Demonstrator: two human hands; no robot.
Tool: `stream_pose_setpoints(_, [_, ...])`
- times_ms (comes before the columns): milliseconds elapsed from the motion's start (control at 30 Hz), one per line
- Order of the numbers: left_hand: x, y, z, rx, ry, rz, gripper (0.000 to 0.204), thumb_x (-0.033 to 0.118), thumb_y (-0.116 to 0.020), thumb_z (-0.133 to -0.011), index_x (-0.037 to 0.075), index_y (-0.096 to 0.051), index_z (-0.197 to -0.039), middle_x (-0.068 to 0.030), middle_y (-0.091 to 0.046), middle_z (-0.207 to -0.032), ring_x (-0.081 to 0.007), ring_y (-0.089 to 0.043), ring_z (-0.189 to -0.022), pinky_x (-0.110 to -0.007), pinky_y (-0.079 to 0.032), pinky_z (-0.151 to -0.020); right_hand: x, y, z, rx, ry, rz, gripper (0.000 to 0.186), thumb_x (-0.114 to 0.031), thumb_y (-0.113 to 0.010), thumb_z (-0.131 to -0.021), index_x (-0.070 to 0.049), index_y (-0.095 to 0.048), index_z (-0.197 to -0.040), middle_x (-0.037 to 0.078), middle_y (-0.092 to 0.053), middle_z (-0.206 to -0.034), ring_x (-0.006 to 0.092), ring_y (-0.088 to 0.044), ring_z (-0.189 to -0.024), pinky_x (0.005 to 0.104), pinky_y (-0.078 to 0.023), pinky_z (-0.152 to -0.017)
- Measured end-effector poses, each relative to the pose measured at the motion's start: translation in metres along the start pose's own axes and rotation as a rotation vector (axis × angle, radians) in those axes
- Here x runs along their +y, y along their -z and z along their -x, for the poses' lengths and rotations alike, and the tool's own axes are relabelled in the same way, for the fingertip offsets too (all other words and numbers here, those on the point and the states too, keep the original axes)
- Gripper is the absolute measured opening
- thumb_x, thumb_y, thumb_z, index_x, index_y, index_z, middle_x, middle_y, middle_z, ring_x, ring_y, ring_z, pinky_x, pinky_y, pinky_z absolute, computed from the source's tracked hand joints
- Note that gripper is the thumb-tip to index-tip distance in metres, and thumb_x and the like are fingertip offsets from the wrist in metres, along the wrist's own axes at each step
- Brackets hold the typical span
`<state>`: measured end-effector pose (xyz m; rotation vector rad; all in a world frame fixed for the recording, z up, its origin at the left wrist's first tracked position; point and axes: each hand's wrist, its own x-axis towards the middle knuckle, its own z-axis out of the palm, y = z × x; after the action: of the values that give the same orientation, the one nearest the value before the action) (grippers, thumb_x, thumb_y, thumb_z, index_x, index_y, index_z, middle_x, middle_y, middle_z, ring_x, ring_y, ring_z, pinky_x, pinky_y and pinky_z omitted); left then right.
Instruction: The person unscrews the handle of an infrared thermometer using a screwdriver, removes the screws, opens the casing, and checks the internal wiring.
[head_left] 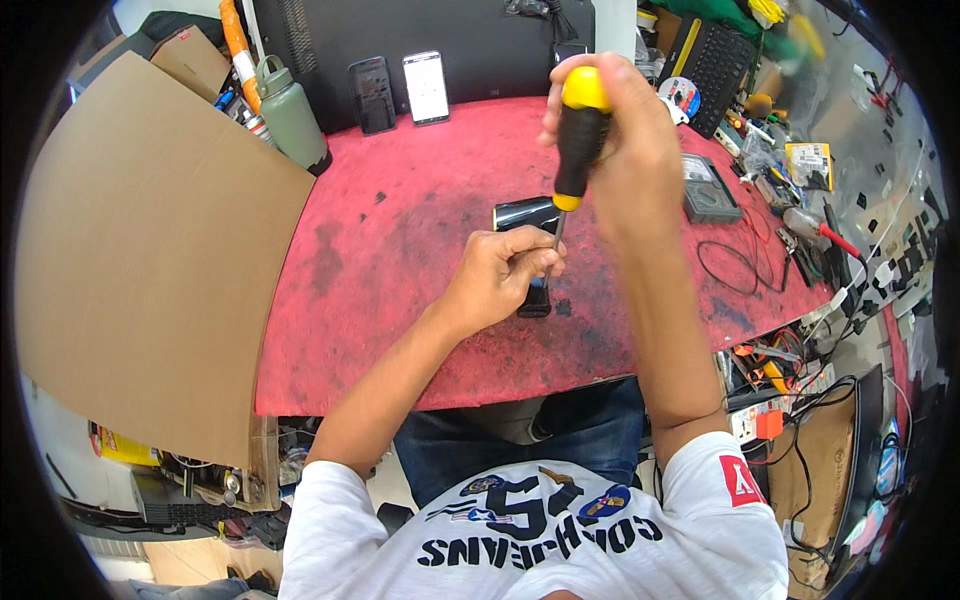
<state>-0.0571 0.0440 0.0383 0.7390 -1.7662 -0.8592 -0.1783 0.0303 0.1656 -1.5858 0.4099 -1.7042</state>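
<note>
My right hand (pixel 635 130) is raised over the table, wrapped round the black and yellow handle of a screwdriver (pixel 578 140). The shaft points down and its tip meets my left fingers. Below it, my left hand (pixel 500 270) is closed around a glossy black device (pixel 527 213) with a rounded barrel and a handle-like lower part. A thin yellow rim shows at the barrel's left end. My left thumb and fingers sit beside the screwdriver shaft, and they hide the device's middle and the exact spot where the tip rests.
Two phones (pixel 427 88) lean at the back of the red mat (pixel 400 290), near a green bottle (pixel 290 115). A large cardboard sheet (pixel 150 250) stands at left. On the right are a multimeter (pixel 708 190) with leads, a soldering iron (pixel 835 238) and cluttered parts.
</note>
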Motion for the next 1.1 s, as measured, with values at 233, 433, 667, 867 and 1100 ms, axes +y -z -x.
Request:
stream_pose_setpoints(233, [0.003,-0.011,-0.002,0.026,0.033,0.077,0.009,0.004,-0.062,-0.089,-0.006,-0.064,-0.088,-0.0068,-0.068,-0.080,-0.0112,-0.064,-0.076,-0.026,-0.052,-0.070,0.008,0.006,0.004,0.037,0.178,-0.067,0.030,-0.030,-0.053,-0.096,0.000,-0.053,-0.100,0.010,-0.062,-0.083,0.0109,-0.057,-0.058,0.0235,-0.049,-0.054])
stream_pose_setpoints(433, [-0.005,-0.001,-0.001,0.087,0.113,0.055,0.010,0.005,-0.069,-0.083,-0.003,-0.066,-0.088,-0.0043,-0.067,-0.075,-0.0079,-0.061,-0.073,-0.025,-0.049,-0.065,0.032,0.043,0.067,-0.135,-0.070,0.284,0.023,-0.012,-0.065,-0.089,0.000,-0.053,-0.105,0.006,-0.063,-0.090,0.0072,-0.058,-0.076,0.0214,-0.048,-0.064])
stream_pose_setpoints(667, [-0.008,-0.009,0.002,0.010,-0.007,-0.049,0.012,0.000,-0.067,-0.084,-0.002,-0.066,-0.096,-0.0035,-0.067,-0.076,-0.0057,-0.059,-0.074,-0.025,-0.050,-0.068,0.044,0.056,0.088,-0.097,-0.232,0.239,0.012,-0.008,-0.063,-0.089,0.002,-0.060,-0.095,0.004,-0.064,-0.079,0.0070,-0.059,-0.071,0.0224,-0.048,-0.064])
stream_pose_setpoints(867, [-0.009,-0.004,0.006,0.039,0.069,0.049,0.010,0.001,-0.065,-0.084,-0.002,-0.067,-0.093,-0.0078,-0.068,-0.075,-0.0083,-0.061,-0.069,-0.028,-0.050,-0.065,0.051,0.044,0.090,-0.085,-0.162,0.234,0.011,-0.007,-0.063,-0.090,0.002,-0.059,-0.095,0.006,-0.066,-0.080,0.0072,-0.061,-0.074,0.0224,-0.048,-0.065])
stream_pose_setpoints(1100, [-0.010,-0.008,0.002,-0.032,0.040,-0.141,0.015,0.011,-0.071,-0.081,0.000,-0.067,-0.090,-0.0103,-0.068,-0.077,-0.0153,-0.065,-0.072,-0.032,-0.051,-0.068,0.049,0.043,0.088,0.042,-0.104,0.151,0.008,-0.007,-0.063,-0.090,0.000,-0.058,-0.090,0.003,-0.065,-0.076,0.0062,-0.059,-0.068,0.0217,-0.047,-0.061])
